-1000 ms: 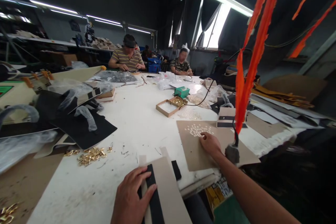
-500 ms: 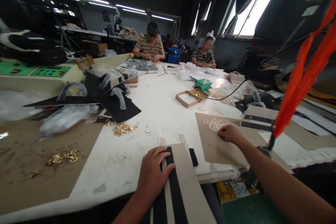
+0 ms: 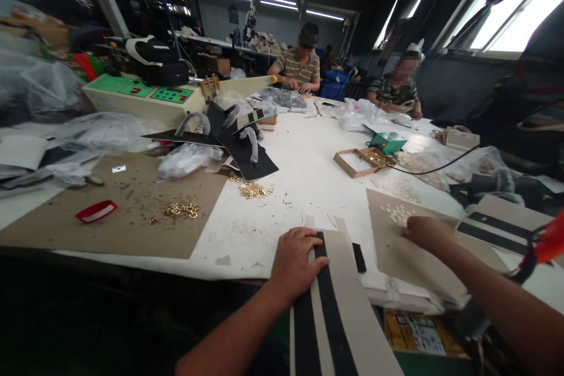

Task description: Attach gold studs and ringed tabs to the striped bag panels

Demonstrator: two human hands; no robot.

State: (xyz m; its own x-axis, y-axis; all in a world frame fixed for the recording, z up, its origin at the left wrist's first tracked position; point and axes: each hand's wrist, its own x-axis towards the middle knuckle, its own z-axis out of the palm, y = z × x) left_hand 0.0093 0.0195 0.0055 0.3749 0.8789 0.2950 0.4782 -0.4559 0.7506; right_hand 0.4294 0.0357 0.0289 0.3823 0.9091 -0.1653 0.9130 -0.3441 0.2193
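Observation:
My left hand [image 3: 296,261] holds down a long beige panel [image 3: 359,305] with two black stripes, its thumb across one stripe. The panel runs from the tabletop over the near edge toward me. My right hand [image 3: 429,234] is closed, fingertips low at a scatter of small pale discs [image 3: 398,213] on a tan sheet [image 3: 388,252]; whatever it pinches is hidden. A small black piece [image 3: 359,257] lies just right of the panel. Further right is another beige striped panel [image 3: 497,223].
Gold hardware piles [image 3: 253,190] and a red tray [image 3: 96,211] lie to the left. A divided box [image 3: 352,163] and a green device [image 3: 388,141] with a cable stand beyond. A cream machine [image 3: 145,100] is at back left. Two people [image 3: 297,64] sit across the table [image 3: 304,158]. An orange strip [image 3: 550,241] hangs at right.
My view has turned left, so the whole scene sits further right and the red tray shows. My left hand stays on the panel; my right hand remains at the discs.

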